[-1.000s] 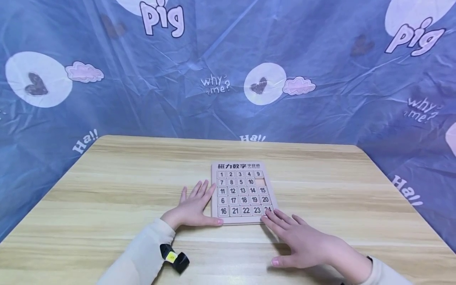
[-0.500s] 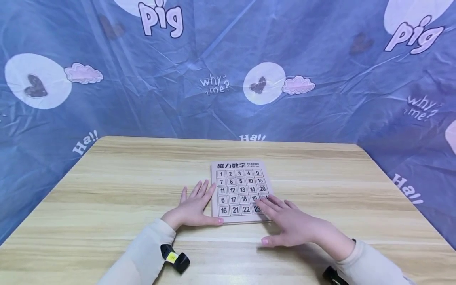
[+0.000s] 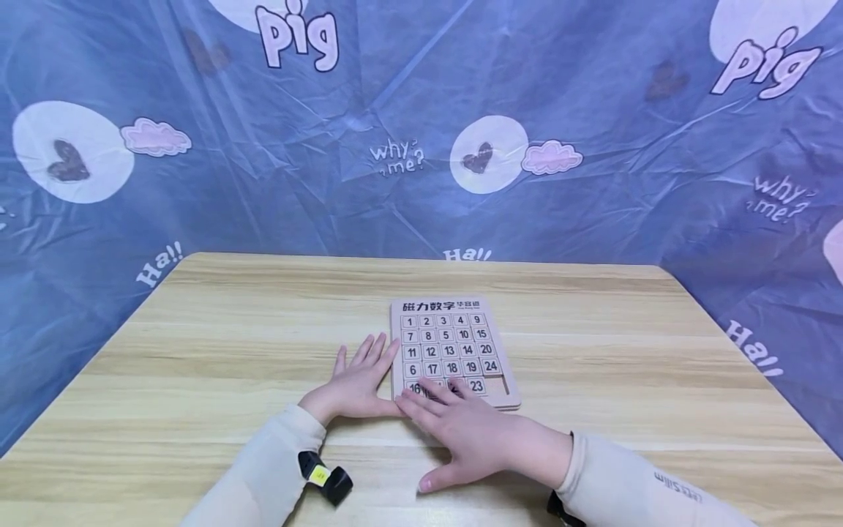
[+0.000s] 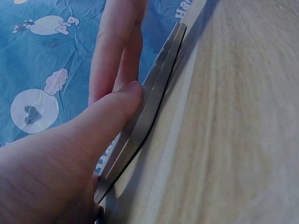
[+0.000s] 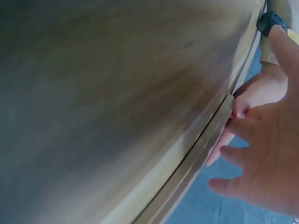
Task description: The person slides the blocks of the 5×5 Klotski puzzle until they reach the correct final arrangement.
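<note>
A number sliding puzzle with a pale frame lies flat on the table, its title strip at the far end. The gap in its tiles is at the lower right corner, beside tile 23 and under tile 24. Along the left edge my left hand rests with fingers spread, its thumb near the front left corner; the left wrist view has the thumb touching the frame's side. My right hand reaches over the bottom row, fingers extended, partly covering tiles 16, 21 and 22. Whether those fingertips touch the tiles I cannot tell.
The wood-grain table stretches out around the puzzle. Behind it hangs a blue printed cloth. A black wrist camera is strapped to the left sleeve.
The right-hand column's tiles 15, 20 and 24 have moved up one place, shifting the gap to the lower right corner. My right hand has moved left along the bottom row; the left has stayed.
</note>
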A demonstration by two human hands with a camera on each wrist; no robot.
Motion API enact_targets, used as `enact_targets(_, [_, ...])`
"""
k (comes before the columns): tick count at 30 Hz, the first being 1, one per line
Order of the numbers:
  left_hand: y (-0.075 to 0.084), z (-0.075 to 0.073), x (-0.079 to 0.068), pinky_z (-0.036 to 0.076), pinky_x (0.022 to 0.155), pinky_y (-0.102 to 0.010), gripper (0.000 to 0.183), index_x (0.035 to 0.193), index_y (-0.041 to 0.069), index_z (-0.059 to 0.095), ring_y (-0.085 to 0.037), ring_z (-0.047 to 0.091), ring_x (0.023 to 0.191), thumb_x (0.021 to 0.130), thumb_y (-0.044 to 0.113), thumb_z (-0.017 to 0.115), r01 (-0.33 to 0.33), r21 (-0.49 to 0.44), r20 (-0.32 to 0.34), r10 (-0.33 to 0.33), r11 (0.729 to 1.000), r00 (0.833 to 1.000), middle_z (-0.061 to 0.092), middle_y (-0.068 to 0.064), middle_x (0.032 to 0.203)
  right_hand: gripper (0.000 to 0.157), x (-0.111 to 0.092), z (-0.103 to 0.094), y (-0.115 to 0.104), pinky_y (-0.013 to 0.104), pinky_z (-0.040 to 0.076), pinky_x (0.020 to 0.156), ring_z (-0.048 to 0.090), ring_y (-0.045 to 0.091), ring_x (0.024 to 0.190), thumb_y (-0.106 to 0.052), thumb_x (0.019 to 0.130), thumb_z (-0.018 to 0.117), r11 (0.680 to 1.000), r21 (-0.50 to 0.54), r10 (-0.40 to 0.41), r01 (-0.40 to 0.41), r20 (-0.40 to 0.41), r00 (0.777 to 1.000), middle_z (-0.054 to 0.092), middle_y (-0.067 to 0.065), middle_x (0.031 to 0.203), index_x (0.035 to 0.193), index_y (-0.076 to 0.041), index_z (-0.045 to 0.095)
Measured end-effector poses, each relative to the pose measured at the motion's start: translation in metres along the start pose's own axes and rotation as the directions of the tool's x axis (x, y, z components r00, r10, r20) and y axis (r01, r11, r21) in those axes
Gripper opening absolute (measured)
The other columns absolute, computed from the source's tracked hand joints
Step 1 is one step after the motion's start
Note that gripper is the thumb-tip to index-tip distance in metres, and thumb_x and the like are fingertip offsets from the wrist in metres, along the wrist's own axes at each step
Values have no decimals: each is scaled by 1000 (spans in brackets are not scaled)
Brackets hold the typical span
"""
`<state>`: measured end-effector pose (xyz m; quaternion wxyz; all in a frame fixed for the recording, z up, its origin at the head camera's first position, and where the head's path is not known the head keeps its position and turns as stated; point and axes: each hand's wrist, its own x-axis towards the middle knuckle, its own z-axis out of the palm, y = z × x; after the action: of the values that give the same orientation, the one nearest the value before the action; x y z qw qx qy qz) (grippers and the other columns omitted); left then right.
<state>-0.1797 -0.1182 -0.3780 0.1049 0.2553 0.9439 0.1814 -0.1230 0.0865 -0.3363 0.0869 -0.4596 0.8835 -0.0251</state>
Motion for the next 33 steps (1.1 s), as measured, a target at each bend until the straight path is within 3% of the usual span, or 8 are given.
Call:
enact_targets(11, [1,-1,0,-11,93,-54,105,140,16,7,-27,-4,128,63,73,49,23,-25,18,-23,999,1000,3,-13,142,91,-18,0,15,56,12,95,17,29,126,-69,72,40,996,38,86,-86,-9,996,32,8,135,137,-8,23])
enact_targets(15, [0,-1,-1,-10,93,-55,105,140,15,8,-28,-4,128,63,72,50,23,-20,12,-22,1000,1000,3,-13,142,86,-5,-5,24,57,14,93,21,31,124,-64,75,43,992,81,95,-93,-18,995,34,6,134,137,-8,21])
enact_targets(24, [1,3,0,-8,92,-57,104,140,13,10,-29,-3,127,64,72,49,8,-6,13,-8,1000,1000,4,-14,142,88,42,-4,42,57,10,94,10,33,126,-68,76,32,980,36,197,-197,19,980,16,9,141,139,-11,11])
enact_targets(28, [1,3,1,-8,92,-57,105,140,12,10,-29,-3,128,63,71,51,7,-2,9,-7,1000,1000,3,-14,142,89,48,-2,45,57,8,94,7,32,127,-70,75,31,973,41,225,-226,39,974,12,8,142,140,-12,10])
enact_targets(33, [0,2,1,-8,92,-57,103,140,12,11,-29,-3,127,65,71,49,4,-1,10,-4,1000,1000,3,-14,142,89,45,-2,42,57,10,94,7,32,127,-71,75,28,978,33,204,-206,37,978,12,8,142,140,-13,8])
